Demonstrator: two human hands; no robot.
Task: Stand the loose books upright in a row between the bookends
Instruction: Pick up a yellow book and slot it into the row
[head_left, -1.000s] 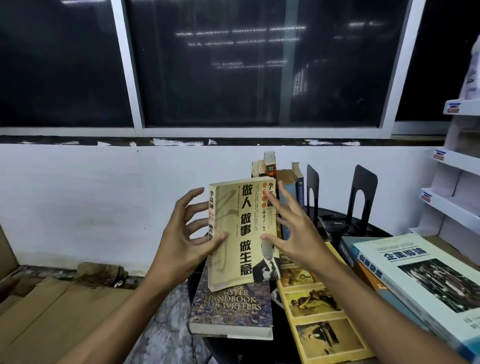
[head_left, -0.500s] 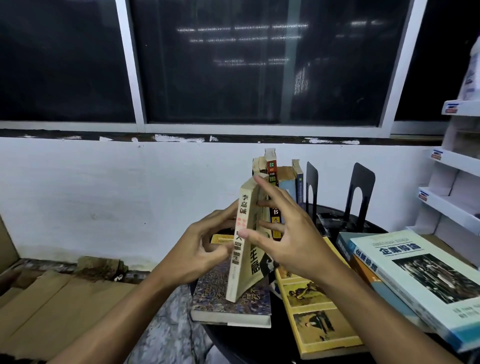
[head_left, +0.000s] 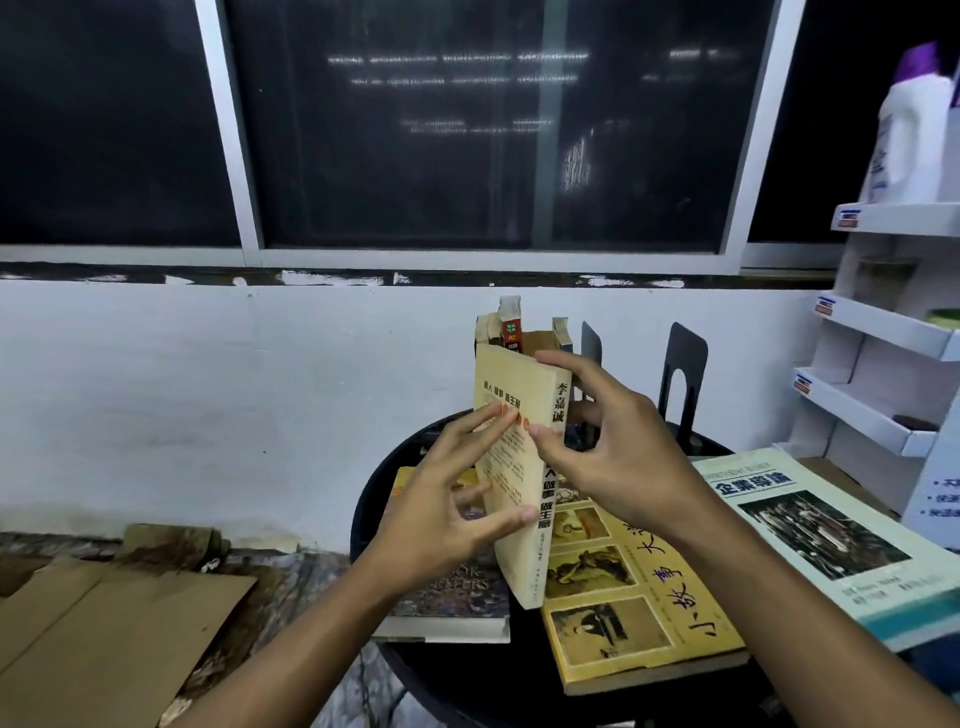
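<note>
I hold a cream paperback (head_left: 511, 415) upright in the air above the round black table (head_left: 374, 488), its spine turned toward me. My left hand (head_left: 441, 514) holds its back cover, thumb against the lower edge. My right hand (head_left: 618, 447) pinches the spine, one finger on the top corner. Behind it several books (head_left: 511, 327) stand in a row against a black bookend (head_left: 591, 343). A second black bookend (head_left: 680, 374) stands apart to the right. Loose books lie flat: a dark handbook (head_left: 457, 597), a yellow picture book (head_left: 639, 597), a pale green book (head_left: 821, 530).
A white shelf unit (head_left: 883, 332) stands at the right, with a white bottle (head_left: 909, 124) on top. Flattened cardboard (head_left: 104, 613) covers the floor at the lower left. A white wall and a dark window rise behind the table.
The paperback has turned from front cover toward me to spine and back cover showing. It has risen slightly toward the standing row. Both hands shifted their hold on it.
</note>
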